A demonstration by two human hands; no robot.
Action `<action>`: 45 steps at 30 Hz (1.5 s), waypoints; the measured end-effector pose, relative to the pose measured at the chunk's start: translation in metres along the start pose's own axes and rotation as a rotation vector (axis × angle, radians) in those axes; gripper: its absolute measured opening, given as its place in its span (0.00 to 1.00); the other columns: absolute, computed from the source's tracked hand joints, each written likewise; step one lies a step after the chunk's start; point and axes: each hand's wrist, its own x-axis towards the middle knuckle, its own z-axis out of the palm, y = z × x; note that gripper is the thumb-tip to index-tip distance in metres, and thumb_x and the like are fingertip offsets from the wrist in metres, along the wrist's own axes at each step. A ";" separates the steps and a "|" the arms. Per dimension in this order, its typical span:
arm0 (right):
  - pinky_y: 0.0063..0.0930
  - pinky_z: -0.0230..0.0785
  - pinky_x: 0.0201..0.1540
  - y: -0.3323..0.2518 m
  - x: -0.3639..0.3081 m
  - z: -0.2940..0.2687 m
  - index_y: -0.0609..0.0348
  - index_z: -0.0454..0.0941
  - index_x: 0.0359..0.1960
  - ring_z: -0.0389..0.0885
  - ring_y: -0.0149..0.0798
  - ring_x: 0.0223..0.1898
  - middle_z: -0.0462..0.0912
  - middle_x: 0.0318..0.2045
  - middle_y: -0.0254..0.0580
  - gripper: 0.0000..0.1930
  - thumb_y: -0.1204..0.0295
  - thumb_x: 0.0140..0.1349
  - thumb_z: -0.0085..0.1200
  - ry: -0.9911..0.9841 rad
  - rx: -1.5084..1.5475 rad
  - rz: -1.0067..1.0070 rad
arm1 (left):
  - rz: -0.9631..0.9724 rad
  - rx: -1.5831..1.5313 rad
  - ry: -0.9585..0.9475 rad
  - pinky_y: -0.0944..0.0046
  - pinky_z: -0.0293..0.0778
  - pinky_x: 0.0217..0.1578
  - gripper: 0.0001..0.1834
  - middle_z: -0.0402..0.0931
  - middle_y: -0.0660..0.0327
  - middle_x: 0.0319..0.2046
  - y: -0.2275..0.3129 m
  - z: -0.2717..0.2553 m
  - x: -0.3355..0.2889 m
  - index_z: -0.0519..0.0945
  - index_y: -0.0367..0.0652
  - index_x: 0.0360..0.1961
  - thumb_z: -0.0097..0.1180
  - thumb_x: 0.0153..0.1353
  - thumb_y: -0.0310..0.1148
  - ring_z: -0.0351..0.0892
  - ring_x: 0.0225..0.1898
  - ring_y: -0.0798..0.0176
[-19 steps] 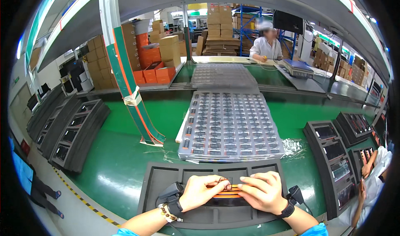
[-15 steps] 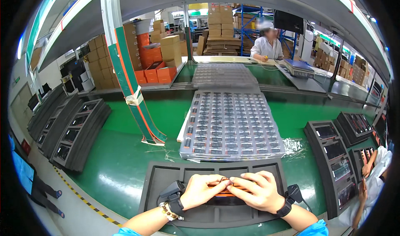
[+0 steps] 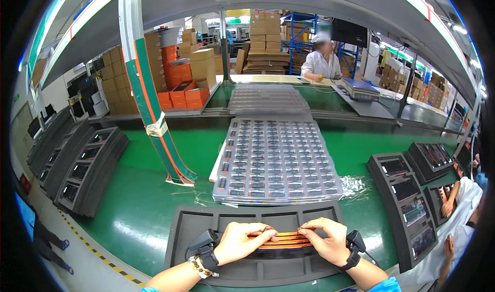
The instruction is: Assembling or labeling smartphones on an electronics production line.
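A black foam tray [image 3: 201, 219] with several compartments lies in front of me. Over its middle is a flat piece with orange and black stripes [image 3: 286, 240]. My left hand [image 3: 245, 243] is closed in a pinch at the left end of the stripes, a small dark bit showing at its fingertips. At the right end my right hand [image 3: 328, 242] pinches too, thumb against index finger. What exactly either pinch holds is too small to make out. Each wrist wears a black band with a dark device.
Beyond the foam tray stands a clear plastic tray [image 3: 276, 158] holding many small dark parts. Stacked foam trays stand left [image 3: 85, 173] and right [image 3: 405, 209]. A green post [image 3: 154, 116] rises at left. One person sits across the bench; another's hands [image 3: 448, 207] work at far right.
My hands have moved apart from the middle toward the two ends of the striped piece, baring more of its stripes. The view has shifted slightly.
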 end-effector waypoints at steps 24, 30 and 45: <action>0.27 0.81 0.38 0.010 -0.013 0.001 0.60 0.86 0.36 0.89 0.39 0.34 0.89 0.34 0.40 0.08 0.81 0.54 0.66 0.017 -0.068 -0.173 | 0.077 0.104 0.007 0.70 0.82 0.40 0.13 0.89 0.61 0.34 -0.004 -0.001 0.000 0.86 0.39 0.44 0.59 0.68 0.37 0.89 0.37 0.69; 0.27 0.81 0.38 0.016 -0.015 0.003 0.60 0.86 0.34 0.89 0.39 0.34 0.89 0.33 0.40 0.06 0.81 0.54 0.66 0.005 -0.057 -0.118 | 0.073 0.095 0.023 0.70 0.82 0.40 0.13 0.89 0.62 0.34 -0.006 0.002 0.000 0.86 0.39 0.44 0.59 0.68 0.37 0.89 0.37 0.69; 0.30 0.76 0.41 0.005 -0.009 -0.003 0.60 0.78 0.30 0.84 0.36 0.38 0.84 0.37 0.37 0.09 0.69 0.63 0.64 0.015 -0.196 -0.327 | -0.035 0.178 0.088 0.73 0.74 0.27 0.10 0.86 0.59 0.30 0.026 -0.002 -0.011 0.84 0.30 0.41 0.59 0.68 0.29 0.82 0.30 0.72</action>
